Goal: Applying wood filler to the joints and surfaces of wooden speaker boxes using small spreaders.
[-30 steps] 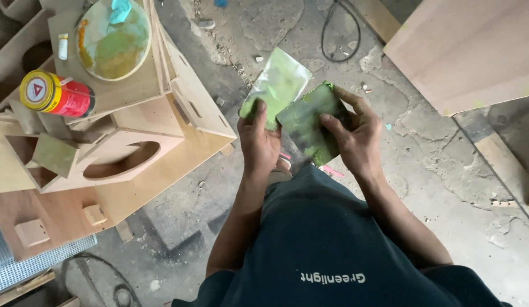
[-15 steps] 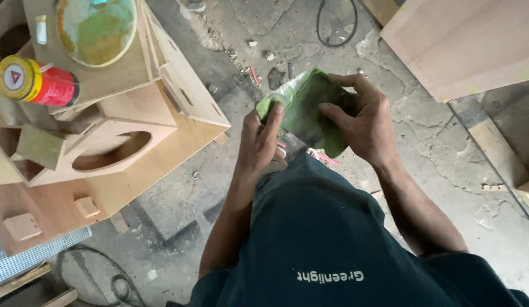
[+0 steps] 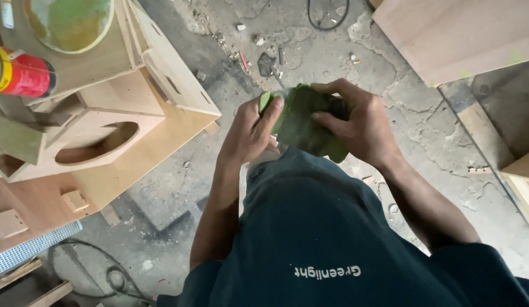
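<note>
Both hands meet over the person's lap, above the concrete floor [image 3: 179,187]. Left hand [image 3: 250,133] grips the near edge of a folded green sheet [image 3: 301,122], thumb pressed on top; right hand [image 3: 361,125] curls around its far side, fingers closed on it. Wooden speaker boxes [image 3: 122,131] stand well apart to the left, a red spray can [image 3: 23,73] lying on them.

Soft, even daylight is seen everywhere, shadows are kept faint, no glare, edges slightly stretched, everything pretty sharp.
</note>
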